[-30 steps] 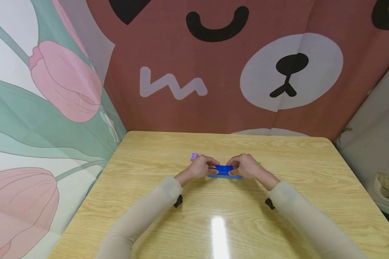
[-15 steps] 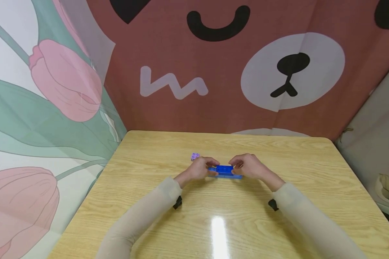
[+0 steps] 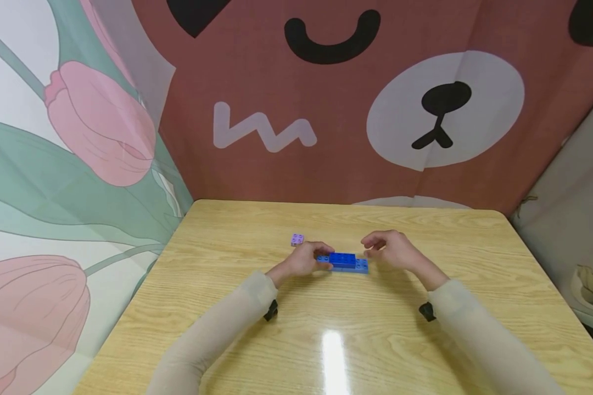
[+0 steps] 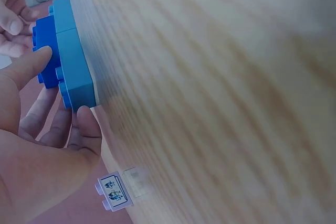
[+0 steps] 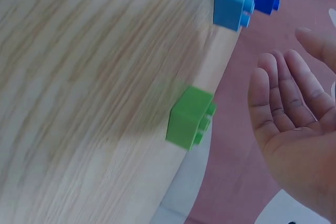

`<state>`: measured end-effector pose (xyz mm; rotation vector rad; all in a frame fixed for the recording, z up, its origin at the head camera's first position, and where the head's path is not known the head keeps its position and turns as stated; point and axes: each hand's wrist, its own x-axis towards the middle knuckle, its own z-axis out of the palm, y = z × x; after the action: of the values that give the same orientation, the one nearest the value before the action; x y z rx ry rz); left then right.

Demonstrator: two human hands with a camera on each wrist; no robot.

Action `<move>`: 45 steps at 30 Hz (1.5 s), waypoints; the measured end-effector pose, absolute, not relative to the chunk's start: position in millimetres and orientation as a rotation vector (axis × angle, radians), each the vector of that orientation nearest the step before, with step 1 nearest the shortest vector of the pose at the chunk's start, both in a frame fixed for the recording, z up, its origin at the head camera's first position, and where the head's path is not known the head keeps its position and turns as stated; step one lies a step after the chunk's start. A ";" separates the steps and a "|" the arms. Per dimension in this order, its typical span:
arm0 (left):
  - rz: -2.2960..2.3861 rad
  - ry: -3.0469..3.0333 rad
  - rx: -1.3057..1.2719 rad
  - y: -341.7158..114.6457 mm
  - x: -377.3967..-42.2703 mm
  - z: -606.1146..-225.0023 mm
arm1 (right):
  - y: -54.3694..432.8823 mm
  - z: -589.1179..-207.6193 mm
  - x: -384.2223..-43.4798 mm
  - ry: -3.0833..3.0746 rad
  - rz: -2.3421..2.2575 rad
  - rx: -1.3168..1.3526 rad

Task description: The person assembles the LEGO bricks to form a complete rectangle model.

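A dark blue toy brick [image 3: 342, 260] sits across the top of two light blue bricks [image 3: 362, 266], laid end to end on the table. Their seam shows in the left wrist view beneath the dark blue brick [image 4: 48, 51]. My left hand [image 3: 303, 259] holds this stack at its left end, thumb on the dark blue brick's near side and fingers behind. To the right, my right hand [image 3: 394, 249] is apart from the bricks, fingers loosely bent with nothing in them. In the right wrist view a green brick [image 5: 190, 118] stands on the table beside that hand.
A lilac brick [image 3: 297, 239] lies behind my left hand; a printed picture shows on its side in the left wrist view. The wooden table [image 3: 257, 345] ends at a cloth with a bear's face [image 3: 286, 175] at the back.
My right hand has let go of the dark blue brick and moved off to the right, uncovering the stack's right end. My left hand stays on the stack.
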<state>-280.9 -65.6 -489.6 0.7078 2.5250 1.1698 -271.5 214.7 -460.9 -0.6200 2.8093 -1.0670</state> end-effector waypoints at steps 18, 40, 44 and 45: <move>1.163 2.526 0.696 -65.8 -281.6 -493.5 | 254.7 -467.4 -272.6 2.890 -1.078 -0.386; 1.107 2.551 0.739 -66.9 -283.4 -492.9 | 262.4 -488.1 -284.5 2.855 -0.992 -0.364; 1.098 2.553 0.738 -67.1 -284.0 -492.9 | 263.1 -490.4 -287.0 2.849 -0.991 -0.347; 1.097 2.551 0.737 -67.2 -284.1 -493.3 | 263.1 -490.6 -287.2 2.845 -0.991 -0.342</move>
<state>-284.1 -67.2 -493.3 0.7366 2.5514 1.0973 -287.2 263.1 -490.6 -0.3420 2.8451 -0.9908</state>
